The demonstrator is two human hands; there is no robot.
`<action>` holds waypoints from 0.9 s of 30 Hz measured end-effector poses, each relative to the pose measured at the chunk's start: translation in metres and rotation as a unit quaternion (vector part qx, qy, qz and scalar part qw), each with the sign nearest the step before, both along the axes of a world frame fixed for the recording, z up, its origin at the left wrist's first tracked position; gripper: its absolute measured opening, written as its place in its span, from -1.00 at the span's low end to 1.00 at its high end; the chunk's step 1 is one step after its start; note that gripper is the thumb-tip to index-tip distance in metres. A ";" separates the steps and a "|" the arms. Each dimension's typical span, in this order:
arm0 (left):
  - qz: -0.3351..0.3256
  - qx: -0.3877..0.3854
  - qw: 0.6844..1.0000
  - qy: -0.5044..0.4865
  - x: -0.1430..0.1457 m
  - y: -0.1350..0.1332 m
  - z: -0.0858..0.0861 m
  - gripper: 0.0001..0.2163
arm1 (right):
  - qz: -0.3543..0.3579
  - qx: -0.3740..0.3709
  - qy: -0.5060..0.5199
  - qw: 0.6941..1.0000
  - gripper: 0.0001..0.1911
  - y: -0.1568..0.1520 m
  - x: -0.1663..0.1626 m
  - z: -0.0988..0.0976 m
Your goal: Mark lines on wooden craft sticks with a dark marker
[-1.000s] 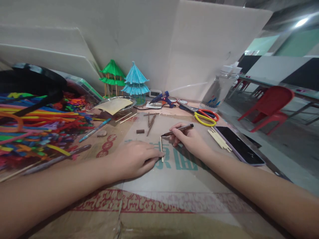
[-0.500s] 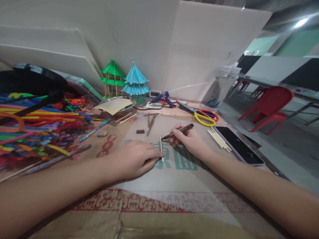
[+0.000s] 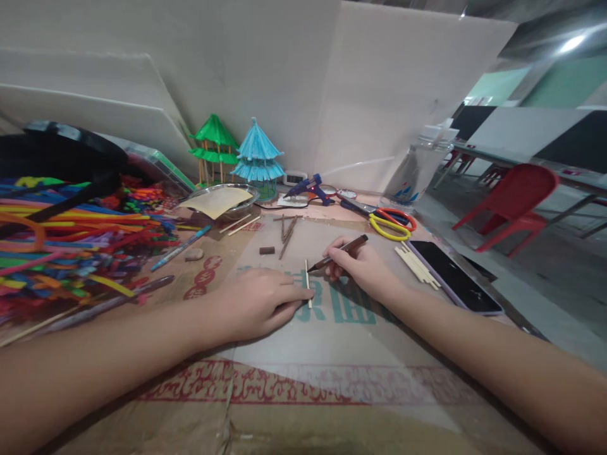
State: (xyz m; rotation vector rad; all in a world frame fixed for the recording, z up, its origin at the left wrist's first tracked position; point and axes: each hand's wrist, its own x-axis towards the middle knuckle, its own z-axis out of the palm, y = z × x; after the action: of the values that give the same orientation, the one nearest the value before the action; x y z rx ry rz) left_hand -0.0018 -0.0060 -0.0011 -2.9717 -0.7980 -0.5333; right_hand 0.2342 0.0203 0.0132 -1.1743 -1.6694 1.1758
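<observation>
My left hand [image 3: 258, 302] lies on the cardboard sheet [image 3: 332, 354], fingertips pressed together on the near end of a thin pale wooden stick [image 3: 307, 275]. My right hand [image 3: 363, 265] grips a brown marker pen [image 3: 339, 251] like a pencil, its tip touching the stick near the middle. The stick points away from me, its near end under my left fingertips.
A heap of coloured pipe cleaners [image 3: 71, 234] fills the left. Behind are green [image 3: 214, 146] and blue [image 3: 258, 158] pavilion models, a glass bowl [image 3: 222, 201], a blue glue gun [image 3: 308, 188], scissors [image 3: 391, 223], brown sticks [image 3: 287, 230], pale sticks [image 3: 417, 264], a phone [image 3: 455, 275] and a water bottle [image 3: 420, 167].
The marker tip has slid along the stick toward me, from its far end to about the middle. My left hand has stayed pressed on the stick.
</observation>
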 end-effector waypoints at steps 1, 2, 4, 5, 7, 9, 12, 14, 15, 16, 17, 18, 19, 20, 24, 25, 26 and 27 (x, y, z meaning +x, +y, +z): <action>0.001 0.001 1.000 0.000 0.000 0.000 0.000 -0.72 | 0.004 -0.002 0.001 1.000 -0.84 0.000 0.000 0.000; 0.001 0.002 1.000 0.000 0.000 0.000 -0.001 -0.72 | 0.007 -0.002 0.002 1.000 -0.84 0.000 0.000 0.000; 0.001 0.002 1.000 0.000 0.000 0.001 -0.001 -0.71 | 0.009 0.000 0.000 1.000 -0.84 -0.001 0.000 0.000; 0.001 0.000 1.000 0.000 0.000 0.001 -0.001 -0.71 | 0.006 0.003 -0.004 1.000 -0.84 0.000 0.000 0.000; -0.001 -0.003 1.000 -0.001 0.000 0.001 -0.001 -0.71 | -0.007 0.011 -0.010 1.000 -0.84 0.000 -0.001 -0.001; -0.001 -0.006 1.000 -0.003 -0.001 0.000 -0.001 -0.71 | -0.020 0.022 -0.011 1.000 -0.83 0.002 -0.001 -0.002; 0.000 -0.006 1.000 -0.005 -0.001 0.000 -0.001 -0.71 | -0.024 0.028 -0.009 0.999 -0.83 0.003 -0.002 -0.003; -0.001 -0.004 1.000 -0.004 -0.001 0.000 -0.001 -0.72 | -0.024 0.024 -0.008 0.999 -0.83 0.003 -0.002 -0.002; -0.001 -0.003 1.000 -0.003 -0.001 0.000 -0.001 -0.72 | -0.022 0.021 -0.009 0.999 -0.83 0.003 -0.001 -0.002; -0.002 -0.002 1.000 -0.003 -0.001 0.000 -0.001 -0.72 | -0.020 0.017 -0.011 1.000 -0.83 0.002 -0.001 -0.001; -0.002 0.000 1.000 -0.003 0.000 0.001 -0.001 -0.72 | -0.018 0.013 -0.013 1.000 -0.83 0.002 -0.001 -0.001; -0.002 0.001 1.000 -0.003 0.000 0.001 -0.001 -0.72 | -0.015 0.010 -0.014 1.000 -0.83 0.001 -0.001 0.000; -0.002 0.001 1.000 -0.004 0.000 0.001 -0.001 -0.72 | -0.011 0.007 -0.014 1.000 -0.84 0.000 -0.001 0.000; -0.003 0.001 1.000 -0.004 0.000 0.001 -0.001 -0.72 | -0.009 0.006 -0.014 1.000 -0.84 0.000 -0.001 0.000; -0.003 -0.001 1.000 -0.004 0.000 0.001 -0.002 -0.72 | -0.006 0.015 -0.011 1.000 -0.84 0.000 -0.001 -0.002; -0.003 -0.001 1.000 -0.004 0.000 0.000 -0.002 -0.72 | -0.007 0.018 -0.010 1.000 -0.84 0.000 -0.001 -0.002; -0.003 -0.002 1.000 -0.005 -0.001 0.000 -0.002 -0.72 | -0.009 0.020 -0.009 1.000 -0.83 0.001 -0.001 -0.003; -0.003 -0.002 1.000 -0.005 -0.001 0.000 -0.002 -0.72 | -0.011 0.021 -0.008 1.000 -0.83 0.001 -0.001 -0.003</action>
State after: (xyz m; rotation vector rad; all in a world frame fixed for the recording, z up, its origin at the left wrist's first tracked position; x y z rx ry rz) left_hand -0.0027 -0.0060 -0.0027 -2.9789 -0.7920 -0.5480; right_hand 0.2332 0.0213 0.0103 -1.1750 -1.6808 1.1152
